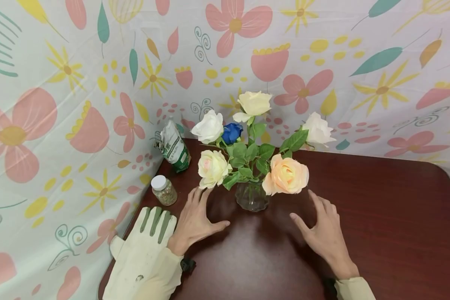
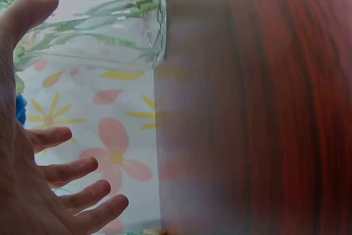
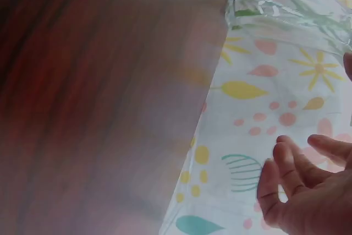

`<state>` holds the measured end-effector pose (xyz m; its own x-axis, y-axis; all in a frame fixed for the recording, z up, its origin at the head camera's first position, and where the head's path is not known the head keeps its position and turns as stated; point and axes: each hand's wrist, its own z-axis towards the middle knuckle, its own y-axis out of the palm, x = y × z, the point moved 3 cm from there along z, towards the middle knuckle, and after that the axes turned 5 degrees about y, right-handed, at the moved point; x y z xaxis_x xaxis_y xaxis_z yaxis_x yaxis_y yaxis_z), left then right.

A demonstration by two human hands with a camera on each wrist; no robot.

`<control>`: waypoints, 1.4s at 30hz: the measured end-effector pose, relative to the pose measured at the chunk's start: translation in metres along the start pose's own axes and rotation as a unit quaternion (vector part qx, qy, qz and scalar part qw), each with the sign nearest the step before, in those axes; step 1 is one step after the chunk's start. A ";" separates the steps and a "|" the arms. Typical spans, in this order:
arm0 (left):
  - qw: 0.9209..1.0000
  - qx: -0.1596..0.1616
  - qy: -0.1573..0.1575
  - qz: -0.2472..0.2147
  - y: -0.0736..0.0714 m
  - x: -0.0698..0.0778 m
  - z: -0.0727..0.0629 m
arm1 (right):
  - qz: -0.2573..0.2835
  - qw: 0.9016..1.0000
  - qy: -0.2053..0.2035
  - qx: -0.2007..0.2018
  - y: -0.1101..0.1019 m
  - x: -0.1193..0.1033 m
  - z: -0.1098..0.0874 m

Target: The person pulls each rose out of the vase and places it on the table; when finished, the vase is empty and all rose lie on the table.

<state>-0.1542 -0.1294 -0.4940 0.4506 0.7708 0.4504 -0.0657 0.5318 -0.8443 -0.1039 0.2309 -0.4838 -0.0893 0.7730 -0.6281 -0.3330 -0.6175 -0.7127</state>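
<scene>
A clear glass vase point(image 1: 252, 196) stands on the dark red-brown table, holding green stems with several roses. Among them are a peach rose point(image 1: 287, 174), a cream rose point(image 1: 213, 168), a white rose point(image 1: 208, 127) and a blue rose point(image 1: 232, 133). To the left of the vase is my left hand point(image 1: 196, 221), fingers spread and nothing in it; its fingertips come right below the cream rose. My right hand point(image 1: 322, 233) is held to the right of the vase, thumb and fingers apart, also holding nothing. Both wrist views show the glass beyond the fingers.
A jar with a white lid point(image 1: 165, 191) stands left of the left hand. Behind it leans a green-and-white bag point(image 1: 174, 146). White-and-green gloves point(image 1: 135, 254) lie by the left forearm. Flower-printed cloth point(image 1: 232, 54) hangs behind and left of the table point(image 1: 390, 208).
</scene>
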 end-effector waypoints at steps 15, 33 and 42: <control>0.989 0.081 -0.029 -0.124 0.014 0.011 0.011 | 0.207 0.976 0.022 0.064 -0.012 -0.038 0.016; 0.963 0.096 -0.016 -0.250 0.045 0.028 0.042 | 0.269 0.960 -0.055 0.050 -0.002 -0.068 0.049; 0.953 0.073 -0.065 -0.285 0.054 0.035 0.058 | 0.274 0.959 -0.053 0.055 0.003 -0.073 0.056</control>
<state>-0.1940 -0.0537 -0.5066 0.3367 0.3732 0.8645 0.0289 0.9136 -0.4056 -0.1507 0.1809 -0.4229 -0.3713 0.3518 -0.8593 -0.3062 -0.9201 -0.2443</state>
